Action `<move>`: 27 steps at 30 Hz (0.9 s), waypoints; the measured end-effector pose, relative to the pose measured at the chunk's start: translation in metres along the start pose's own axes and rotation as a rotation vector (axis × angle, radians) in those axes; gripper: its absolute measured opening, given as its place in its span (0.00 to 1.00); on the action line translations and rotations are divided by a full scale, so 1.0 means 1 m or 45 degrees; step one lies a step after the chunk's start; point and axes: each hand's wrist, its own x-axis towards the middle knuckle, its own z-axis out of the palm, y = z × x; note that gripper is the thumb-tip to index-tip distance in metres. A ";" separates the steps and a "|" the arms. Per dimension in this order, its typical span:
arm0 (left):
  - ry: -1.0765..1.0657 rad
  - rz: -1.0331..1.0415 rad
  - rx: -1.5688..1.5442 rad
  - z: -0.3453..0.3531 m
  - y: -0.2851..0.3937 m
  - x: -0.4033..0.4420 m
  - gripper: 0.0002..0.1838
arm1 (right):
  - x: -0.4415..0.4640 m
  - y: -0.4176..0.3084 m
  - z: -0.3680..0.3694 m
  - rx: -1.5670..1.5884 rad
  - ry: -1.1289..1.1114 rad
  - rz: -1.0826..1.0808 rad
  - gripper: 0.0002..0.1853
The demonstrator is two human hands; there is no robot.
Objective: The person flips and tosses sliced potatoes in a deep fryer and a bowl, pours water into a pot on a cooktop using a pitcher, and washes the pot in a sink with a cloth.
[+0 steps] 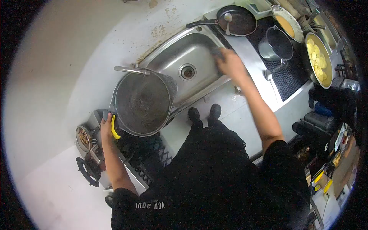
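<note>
A large grey pot (142, 102) is tilted with its open mouth towards me, over the left end of the steel sink (172, 57), close to the faucet (132, 70). My left hand (106, 123) is closed around the grey handle at its left side, beside a curved yellow piece (114, 127). Over the sink's right edge, my right hand (231, 66) is blurred by motion and closed on a dark grey object (218, 53), which looks like a scrubbing pad. The drain (187, 72) shows between the hands.
Right of the sink lie a black frying pan (245, 22) with a spoon, a metal pitcher (274, 46), another spoon (269, 75), a bowl of orange liquid (285, 23) and a pan of yellow slices (317, 63). A stove (143, 157) and small pan (83, 138) are at left.
</note>
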 end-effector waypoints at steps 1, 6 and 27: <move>-0.040 -0.035 0.050 0.003 0.010 -0.010 0.25 | 0.002 0.024 -0.012 -0.169 0.082 0.001 0.21; -0.070 -0.059 0.054 0.002 0.001 -0.005 0.23 | 0.004 0.087 -0.047 -0.819 -0.074 0.081 0.23; 0.011 -0.160 -0.061 0.006 0.008 -0.009 0.19 | 0.190 -0.186 0.276 -0.292 -0.922 -1.354 0.17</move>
